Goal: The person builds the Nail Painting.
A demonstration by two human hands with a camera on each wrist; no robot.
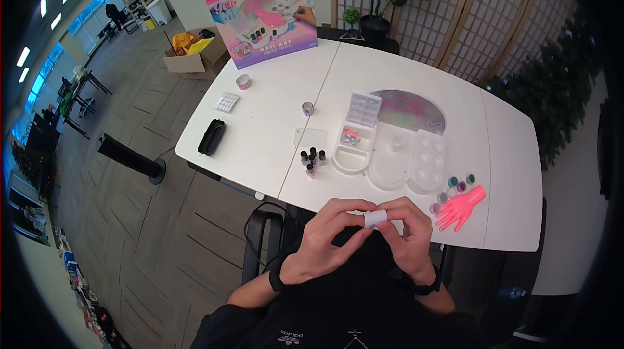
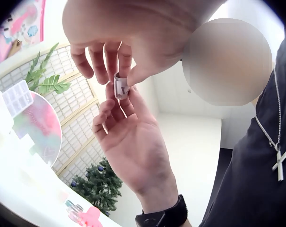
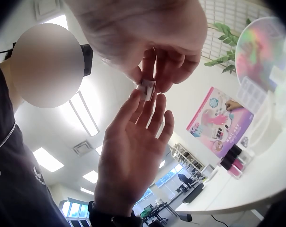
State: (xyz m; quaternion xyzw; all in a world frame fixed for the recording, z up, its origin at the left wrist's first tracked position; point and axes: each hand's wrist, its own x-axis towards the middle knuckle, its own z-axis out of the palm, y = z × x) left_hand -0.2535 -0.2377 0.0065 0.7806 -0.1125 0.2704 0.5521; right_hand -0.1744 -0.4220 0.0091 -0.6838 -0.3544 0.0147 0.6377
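Both hands meet in front of the body at the table's front edge. Between them is a small white cylinder (image 1: 375, 219) that looks like a curled paper strip, with grey marks on its outside in the left wrist view. My left hand (image 1: 333, 237) pinches one end between thumb and fingers. The opposite end is pinched by my right hand (image 1: 411, 232). In the right wrist view the rolled piece (image 3: 147, 90) sits between both sets of fingertips. To the right of the hands, a pink model hand (image 1: 463, 208) lies beside several small glitter pots (image 1: 453, 182).
A white tray station (image 1: 389, 170) with a shiny rounded backboard (image 1: 409, 112) stands mid-table. Left of it are several nail polish bottles (image 1: 312, 159) and a small jar (image 1: 307, 109). Farther off are a black case (image 1: 212, 137), a white pad (image 1: 227, 102) and a nail art box (image 1: 263, 17).
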